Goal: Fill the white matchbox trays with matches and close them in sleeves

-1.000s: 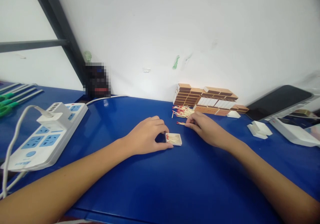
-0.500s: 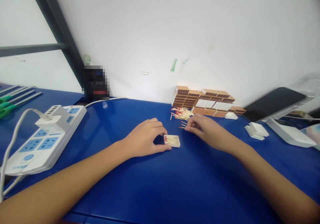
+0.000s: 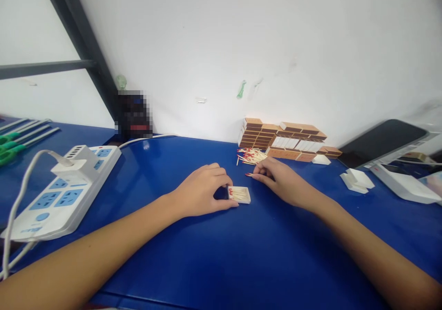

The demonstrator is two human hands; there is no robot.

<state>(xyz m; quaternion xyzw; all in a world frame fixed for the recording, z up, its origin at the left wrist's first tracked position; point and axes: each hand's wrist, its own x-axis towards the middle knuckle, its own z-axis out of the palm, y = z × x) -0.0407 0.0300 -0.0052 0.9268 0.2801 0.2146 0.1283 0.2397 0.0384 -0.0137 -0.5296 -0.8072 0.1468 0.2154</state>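
Note:
On the blue table, my left hand grips a small matchbox tray between thumb and fingers. The tray lies open side up with several red-tipped matches inside. To its upper right, my right hand pinches a few matches between thumb and fingertips, red heads pointing left; their exact number is unclear. Just behind those fingers is a loose pile of matches, heads mostly red, partly hidden by the hand.
Stacked matchboxes stand against the wall behind the pile. A phone on a stand and white blocks are at right. A white power strip with a plugged-in charger lies at left, near green-handled tools.
My right hand has shifted slightly left and up, and the pinched matches now sit together clear of the tabletop ones. My left hand keeps its hold on the tray.

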